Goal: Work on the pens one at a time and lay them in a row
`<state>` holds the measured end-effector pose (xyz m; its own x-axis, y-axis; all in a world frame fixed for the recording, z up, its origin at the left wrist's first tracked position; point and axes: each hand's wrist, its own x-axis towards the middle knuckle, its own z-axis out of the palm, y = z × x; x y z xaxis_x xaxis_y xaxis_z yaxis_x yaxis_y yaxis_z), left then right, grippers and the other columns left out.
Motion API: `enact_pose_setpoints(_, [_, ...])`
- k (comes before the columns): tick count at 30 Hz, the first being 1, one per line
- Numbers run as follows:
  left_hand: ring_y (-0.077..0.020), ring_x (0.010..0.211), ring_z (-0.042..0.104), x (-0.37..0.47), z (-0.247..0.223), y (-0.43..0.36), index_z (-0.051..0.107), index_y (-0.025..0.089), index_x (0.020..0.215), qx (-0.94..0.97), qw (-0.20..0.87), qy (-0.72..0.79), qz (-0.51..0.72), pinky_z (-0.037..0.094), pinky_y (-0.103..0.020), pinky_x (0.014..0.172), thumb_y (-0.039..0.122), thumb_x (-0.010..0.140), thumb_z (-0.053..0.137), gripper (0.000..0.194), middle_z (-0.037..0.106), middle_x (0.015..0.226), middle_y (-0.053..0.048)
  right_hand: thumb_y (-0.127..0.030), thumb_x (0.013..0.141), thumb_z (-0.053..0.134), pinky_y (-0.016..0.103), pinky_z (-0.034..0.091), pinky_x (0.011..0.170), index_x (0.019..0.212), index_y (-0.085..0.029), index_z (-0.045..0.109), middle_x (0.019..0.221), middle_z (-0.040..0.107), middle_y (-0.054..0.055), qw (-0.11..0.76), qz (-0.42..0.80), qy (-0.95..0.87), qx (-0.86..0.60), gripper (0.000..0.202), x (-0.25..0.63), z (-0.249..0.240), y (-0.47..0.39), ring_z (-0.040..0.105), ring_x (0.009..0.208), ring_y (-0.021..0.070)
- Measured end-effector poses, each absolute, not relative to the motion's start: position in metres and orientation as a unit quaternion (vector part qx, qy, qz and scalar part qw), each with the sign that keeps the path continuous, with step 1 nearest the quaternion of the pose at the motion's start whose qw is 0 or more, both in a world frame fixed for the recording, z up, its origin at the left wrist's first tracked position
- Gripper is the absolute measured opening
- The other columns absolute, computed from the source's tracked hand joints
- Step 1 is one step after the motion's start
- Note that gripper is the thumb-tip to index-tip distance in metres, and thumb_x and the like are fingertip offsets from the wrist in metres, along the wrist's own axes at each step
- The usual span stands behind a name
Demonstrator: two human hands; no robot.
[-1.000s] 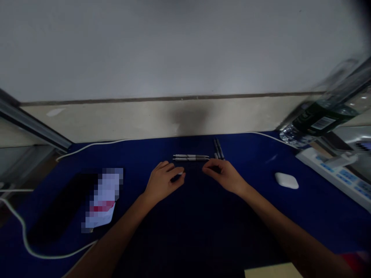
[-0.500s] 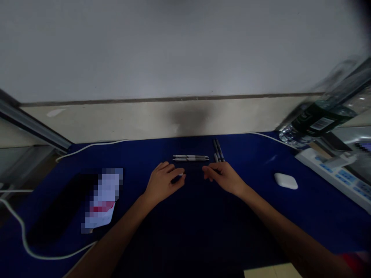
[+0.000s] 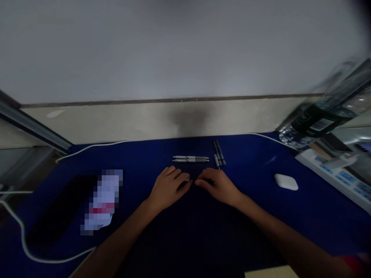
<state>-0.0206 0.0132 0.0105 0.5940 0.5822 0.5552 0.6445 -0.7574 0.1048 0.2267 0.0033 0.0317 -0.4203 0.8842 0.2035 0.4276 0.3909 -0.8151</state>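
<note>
My left hand [image 3: 169, 187] is above the blue tabletop, thumb and index finger closed around a small whitish piece [image 3: 188, 179], mostly hidden by the fingers. Close by on the right, my right hand [image 3: 218, 186] is curled, its thumb and fingertips together; what they hold, if anything, is hidden. The fingertips of both hands almost meet. Just beyond them two white-and-grey pens [image 3: 190, 159] lie side by side, pointing right. Two dark pen barrels [image 3: 219, 150] lie lengthwise beyond my right hand, with a shorter grey pen part [image 3: 216, 160] next to them.
On the left lie a phone [image 3: 104, 197] with a blurred screen and a white cable [image 3: 43, 259]. A white earbud case [image 3: 286, 182] sits on the right, near a power strip [image 3: 336, 173] and a tilted plastic bottle [image 3: 319, 119]. A wall [image 3: 145, 119] bounds the table's back.
Both hands have come nearer to each other and slightly towards me. My right hand has moved left, uncovering more of the dark pen barrels and the short grey part.
</note>
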Motion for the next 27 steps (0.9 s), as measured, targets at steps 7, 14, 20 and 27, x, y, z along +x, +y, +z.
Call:
enact_pose_setpoints(7, [-0.0196,0.073,0.063,-0.021,0.011,0.015,0.075,0.021,0.103,-0.875,0.060,-0.369,-0.309,0.047,-0.035,0.072,0.036,0.119,0.055,0.030,0.073,0.079,-0.001,-0.045,0.113,0.059,0.037,0.049,0.072,0.076,-0.023,0.070,0.079,0.072,0.007,0.331,0.138,-0.742,-0.567,0.045,0.264,0.032,0.030,0.067,0.080,0.0257])
enact_pose_setpoints(14, [-0.0200,0.073,0.064,-0.020,0.010,0.015,0.076,0.021,0.100,-0.868,0.064,-0.387,-0.305,0.049,-0.035,0.072,0.037,0.118,0.055,0.032,0.072,0.075,-0.001,-0.029,0.109,0.063,0.041,0.052,0.078,0.086,-0.023,0.078,0.094,0.076,0.012,0.270,0.035,-0.755,-0.596,0.029,0.272,0.017,0.034,0.065,0.095,0.0316])
enact_pose_setpoints(20, [-0.0204,0.072,0.064,-0.019,0.011,0.015,0.075,0.021,0.100,-0.868,0.066,-0.384,-0.307,0.047,-0.035,0.071,0.037,0.119,0.054,0.032,0.072,0.075,-0.001,-0.032,0.107,0.071,0.045,0.051,0.087,0.106,-0.026,0.085,0.101,0.079,0.010,0.251,0.073,-0.792,-0.551,0.016,0.268,0.015,0.034,0.068,0.097,0.0311])
enact_pose_setpoints(27, [-0.0200,0.072,0.063,-0.019,0.010,0.014,0.076,0.021,0.101,-0.870,0.063,-0.388,-0.298,0.047,-0.036,0.073,0.036,0.117,0.057,0.029,0.073,0.077,-0.001,-0.029,0.107,0.075,0.045,0.039,0.088,0.100,-0.025,0.082,0.096,0.080,0.009,0.210,0.039,-0.801,-0.559,0.011,0.260,0.014,0.027,0.067,0.101,0.0320])
